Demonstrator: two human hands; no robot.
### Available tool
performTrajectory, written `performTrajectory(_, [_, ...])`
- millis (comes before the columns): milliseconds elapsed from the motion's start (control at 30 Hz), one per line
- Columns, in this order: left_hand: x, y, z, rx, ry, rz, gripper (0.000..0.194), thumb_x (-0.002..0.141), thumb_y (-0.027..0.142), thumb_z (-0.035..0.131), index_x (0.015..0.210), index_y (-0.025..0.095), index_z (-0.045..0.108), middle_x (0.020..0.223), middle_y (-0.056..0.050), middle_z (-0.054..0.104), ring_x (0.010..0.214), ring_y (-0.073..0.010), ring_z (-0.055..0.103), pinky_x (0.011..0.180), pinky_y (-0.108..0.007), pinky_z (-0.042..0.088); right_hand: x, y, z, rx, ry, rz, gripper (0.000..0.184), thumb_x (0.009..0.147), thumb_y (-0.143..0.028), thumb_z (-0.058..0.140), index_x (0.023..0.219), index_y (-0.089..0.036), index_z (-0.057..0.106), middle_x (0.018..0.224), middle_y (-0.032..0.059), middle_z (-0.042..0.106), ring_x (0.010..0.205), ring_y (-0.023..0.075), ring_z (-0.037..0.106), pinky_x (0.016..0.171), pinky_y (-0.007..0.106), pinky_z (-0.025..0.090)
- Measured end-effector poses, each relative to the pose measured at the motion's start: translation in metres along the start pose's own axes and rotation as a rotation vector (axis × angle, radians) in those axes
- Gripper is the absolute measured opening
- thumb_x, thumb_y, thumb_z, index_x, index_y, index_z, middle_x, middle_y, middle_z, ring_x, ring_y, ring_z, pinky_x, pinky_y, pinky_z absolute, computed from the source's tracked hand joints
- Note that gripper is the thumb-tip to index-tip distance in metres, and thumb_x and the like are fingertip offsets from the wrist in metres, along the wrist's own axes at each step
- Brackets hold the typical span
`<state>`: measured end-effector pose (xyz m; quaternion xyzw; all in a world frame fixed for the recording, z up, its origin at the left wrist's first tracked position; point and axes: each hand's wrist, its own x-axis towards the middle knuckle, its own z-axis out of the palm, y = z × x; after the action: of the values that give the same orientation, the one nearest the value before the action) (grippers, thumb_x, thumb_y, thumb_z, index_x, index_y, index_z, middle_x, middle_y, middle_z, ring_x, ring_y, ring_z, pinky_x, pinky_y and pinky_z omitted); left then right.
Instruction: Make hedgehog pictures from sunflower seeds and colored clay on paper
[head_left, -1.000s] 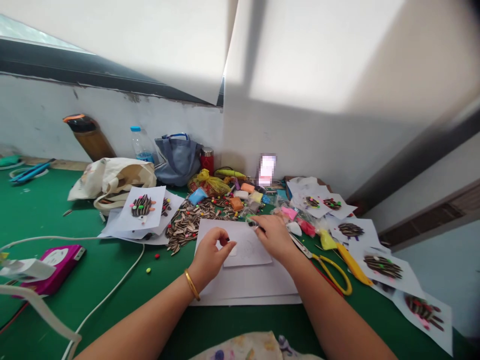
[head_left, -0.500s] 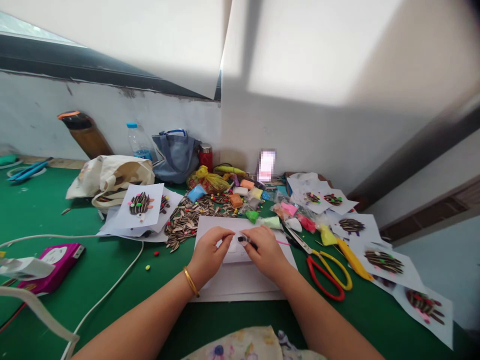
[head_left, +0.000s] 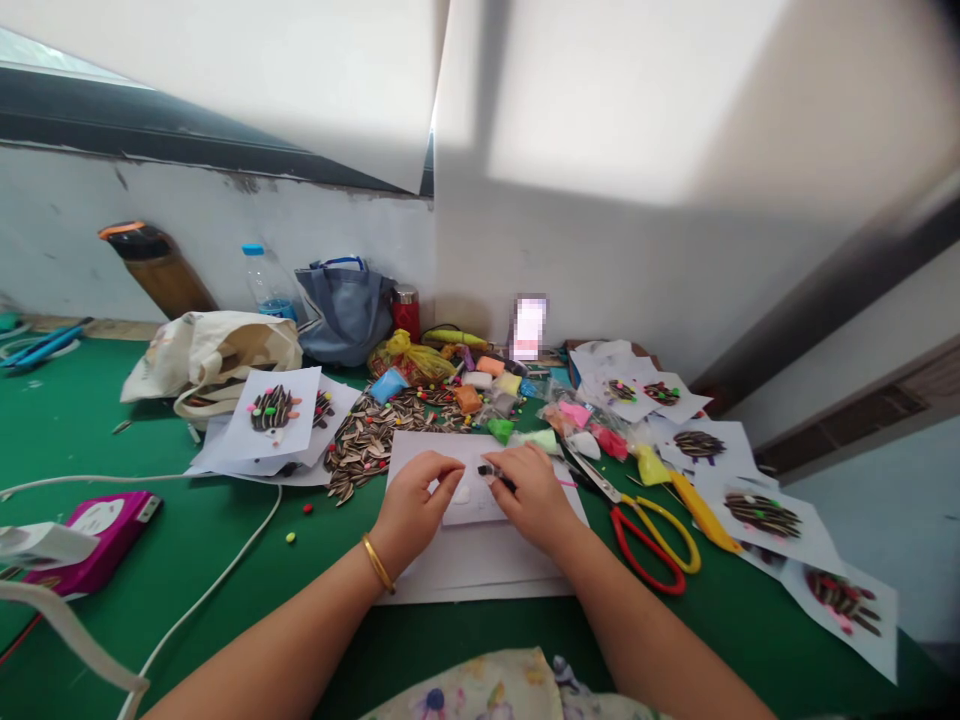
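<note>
My left hand (head_left: 421,500), with a gold bangle on the wrist, is closed in a pinch over the white paper (head_left: 420,580). Whatever its fingertips hold is too small to make out. Close by on the right, my right hand (head_left: 536,500) is closed around a short, black, pen-like object (head_left: 489,471), whose dark end points toward the left fingertips. Between and below the hands lies a smaller white sheet (head_left: 472,512) with a small white lump on it, partly covered by my fingers.
Sunflower seeds (head_left: 367,440) are heaped behind the paper, near packets of coloured clay (head_left: 469,400). Red-and-yellow scissors (head_left: 649,540) and a yellow cutter (head_left: 703,512) lie to the right. Seed-decorated sheets (head_left: 757,515) line the right edge; more sheets (head_left: 277,425) sit left. A white cable (head_left: 225,580) crosses the left side.
The whole view has shifted slightly. My hands keep nearly the same pose, their fingertips a little farther apart, and the right hand still holds the black pen-like object.
</note>
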<state>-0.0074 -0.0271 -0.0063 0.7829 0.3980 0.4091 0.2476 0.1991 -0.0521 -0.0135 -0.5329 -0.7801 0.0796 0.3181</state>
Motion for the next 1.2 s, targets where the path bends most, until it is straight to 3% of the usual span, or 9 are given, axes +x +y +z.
performTrajectory(100, [0.001, -0.001, 0.001, -0.009, 0.010, -0.002, 0.016, 0.093, 0.027, 0.053, 0.096, 0.021, 0.067, 0.090, -0.003, 0.068, 0.086, -0.0169, 0.062, 0.079, -0.030, 0.047, 0.004, 0.008, -0.004, -0.046, 0.032, 0.027, 0.027, 0.091, -0.025, 0.053, 0.116, -0.021, 0.063, 0.108, 0.0082, 0.068, 0.104, 0.0237, 0.058, 0.105, 0.045, 0.032])
performTrajectory(300, [0.001, 0.002, -0.001, 0.031, 0.009, -0.031, 0.017, 0.084, 0.033, 0.068, 0.075, 0.019, 0.063, 0.073, 0.000, 0.062, 0.070, -0.0157, 0.057, 0.068, -0.029, 0.044, 0.003, 0.012, -0.001, -0.060, 0.040, 0.023, 0.028, 0.089, -0.025, 0.055, 0.116, -0.021, 0.063, 0.109, 0.0072, 0.067, 0.105, 0.0234, 0.057, 0.102, 0.043, 0.035])
performTrajectory(467, [0.001, 0.003, -0.003, 0.065, -0.043, 0.000, 0.025, 0.093, 0.035, 0.054, 0.076, 0.020, 0.062, 0.073, -0.001, 0.061, 0.072, -0.0159, 0.055, 0.070, -0.030, 0.041, 0.005, 0.014, 0.001, -0.122, 0.035, 0.034, 0.031, 0.086, -0.021, 0.055, 0.116, -0.021, 0.064, 0.109, 0.0075, 0.066, 0.106, 0.0235, 0.056, 0.104, 0.042, 0.033])
performTrajectory(567, [0.001, 0.003, -0.003, 0.104, -0.016, -0.026, 0.034, 0.097, 0.035, 0.044, 0.067, 0.019, 0.053, 0.067, 0.000, 0.053, 0.066, -0.0153, 0.050, 0.064, -0.029, 0.038, 0.015, 0.024, -0.005, -0.214, 0.054, 0.058, 0.035, 0.083, -0.017, 0.054, 0.115, -0.021, 0.065, 0.110, 0.0086, 0.066, 0.108, 0.0255, 0.055, 0.106, 0.045, 0.029])
performTrajectory(733, [0.002, 0.003, -0.002, 0.061, 0.016, -0.032, 0.019, 0.093, 0.025, 0.049, 0.076, 0.019, 0.056, 0.075, -0.001, 0.056, 0.072, -0.0151, 0.052, 0.068, -0.029, 0.041, 0.034, 0.037, -0.022, -0.260, 0.100, 0.079, 0.033, 0.083, -0.015, 0.053, 0.112, -0.020, 0.067, 0.109, 0.0091, 0.068, 0.107, 0.0273, 0.055, 0.103, 0.047, 0.031])
performTrajectory(900, [0.001, 0.001, -0.002, 0.002, 0.031, 0.019, 0.013, 0.091, 0.028, 0.058, 0.090, 0.021, 0.068, 0.083, -0.003, 0.062, 0.081, -0.0163, 0.057, 0.076, -0.030, 0.044, 0.030, 0.019, -0.023, -0.056, 0.042, 0.009, 0.029, 0.083, -0.019, 0.057, 0.110, -0.022, 0.066, 0.109, 0.0068, 0.069, 0.105, 0.0252, 0.057, 0.099, 0.045, 0.036])
performTrajectory(1033, [-0.001, 0.001, -0.002, 0.002, 0.079, 0.028, 0.013, 0.088, 0.028, 0.064, 0.095, 0.022, 0.072, 0.083, -0.003, 0.061, 0.079, -0.0161, 0.058, 0.074, -0.029, 0.045, 0.015, -0.005, -0.011, 0.066, -0.022, -0.035, 0.029, 0.083, -0.017, 0.059, 0.110, -0.025, 0.065, 0.106, 0.0049, 0.068, 0.103, 0.0229, 0.058, 0.105, 0.046, 0.031])
performTrajectory(1200, [-0.001, 0.000, 0.000, 0.076, 0.039, 0.025, 0.008, 0.085, 0.027, 0.068, 0.088, 0.023, 0.075, 0.076, -0.001, 0.062, 0.075, -0.0160, 0.058, 0.072, -0.030, 0.044, 0.008, -0.017, -0.004, 0.104, -0.042, -0.052, 0.030, 0.082, -0.014, 0.060, 0.109, -0.027, 0.065, 0.105, 0.0036, 0.066, 0.104, 0.0215, 0.057, 0.109, 0.048, 0.024])
